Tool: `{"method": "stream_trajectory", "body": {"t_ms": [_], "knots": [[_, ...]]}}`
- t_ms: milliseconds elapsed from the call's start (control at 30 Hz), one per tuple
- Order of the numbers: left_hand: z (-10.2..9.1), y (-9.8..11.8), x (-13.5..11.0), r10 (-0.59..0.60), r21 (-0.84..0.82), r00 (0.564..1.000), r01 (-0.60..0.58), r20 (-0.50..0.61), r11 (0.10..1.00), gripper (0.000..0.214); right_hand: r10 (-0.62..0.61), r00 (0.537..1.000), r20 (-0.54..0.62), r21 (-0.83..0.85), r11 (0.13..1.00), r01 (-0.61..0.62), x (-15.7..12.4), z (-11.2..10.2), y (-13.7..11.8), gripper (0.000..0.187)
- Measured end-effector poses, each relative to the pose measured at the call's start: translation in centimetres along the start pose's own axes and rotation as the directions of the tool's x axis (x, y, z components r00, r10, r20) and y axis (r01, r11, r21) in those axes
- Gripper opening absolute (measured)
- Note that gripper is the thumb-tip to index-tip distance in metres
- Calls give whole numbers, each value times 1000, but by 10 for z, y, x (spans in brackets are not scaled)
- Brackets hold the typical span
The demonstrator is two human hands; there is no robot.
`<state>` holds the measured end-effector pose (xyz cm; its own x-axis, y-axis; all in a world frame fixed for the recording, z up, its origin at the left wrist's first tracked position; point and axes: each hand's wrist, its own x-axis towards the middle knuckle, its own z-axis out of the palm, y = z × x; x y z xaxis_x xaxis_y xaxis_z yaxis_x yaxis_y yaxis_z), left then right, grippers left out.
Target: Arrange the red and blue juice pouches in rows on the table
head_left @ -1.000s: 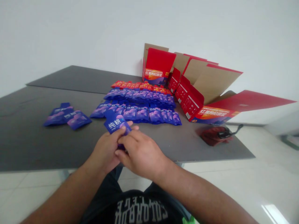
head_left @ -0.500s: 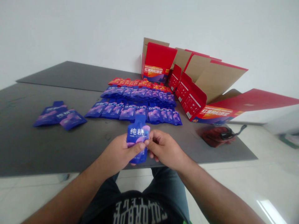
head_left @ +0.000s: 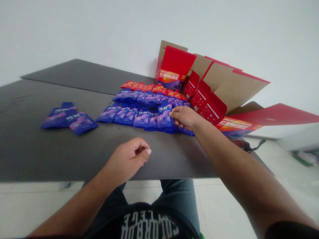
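My right hand [head_left: 184, 117] reaches over the rows and pinches the right edge of a blue-purple spouted pouch [head_left: 163, 117]. This pouch lies over the front row of like blue pouches [head_left: 142, 119]; whether it rests fully on them I cannot tell. Nearer the table's front edge is my left hand [head_left: 129, 156], its fingers curled in toward the thumb and nothing visible in it. Behind the front row lie more blue pouches [head_left: 134, 95], then a row of red-orange pouches [head_left: 142, 87].
To the left, a few loose blue pouches [head_left: 81, 122] overlap on the grey table [head_left: 50, 152]. Open red cartons [head_left: 175, 68] with raised flaps stand at the back and right. A dark strapped item [head_left: 245, 145] sits at the right edge, partly behind my right forearm.
The pouch has gone from both hands before me to the front row, carried by my right hand. My left hand has let go and its fingers have curled in.
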<state>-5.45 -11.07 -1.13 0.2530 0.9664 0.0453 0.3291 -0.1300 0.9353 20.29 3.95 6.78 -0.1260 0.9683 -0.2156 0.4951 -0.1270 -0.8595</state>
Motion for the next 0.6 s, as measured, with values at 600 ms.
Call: {"method": "stream_trajectory", "body": {"t_ms": [600], "knots": [[-11,13,-8,71,63,997,-70,-14,996,20,-155,964,-217,-277,957,91,-52,2,18,11]]}}
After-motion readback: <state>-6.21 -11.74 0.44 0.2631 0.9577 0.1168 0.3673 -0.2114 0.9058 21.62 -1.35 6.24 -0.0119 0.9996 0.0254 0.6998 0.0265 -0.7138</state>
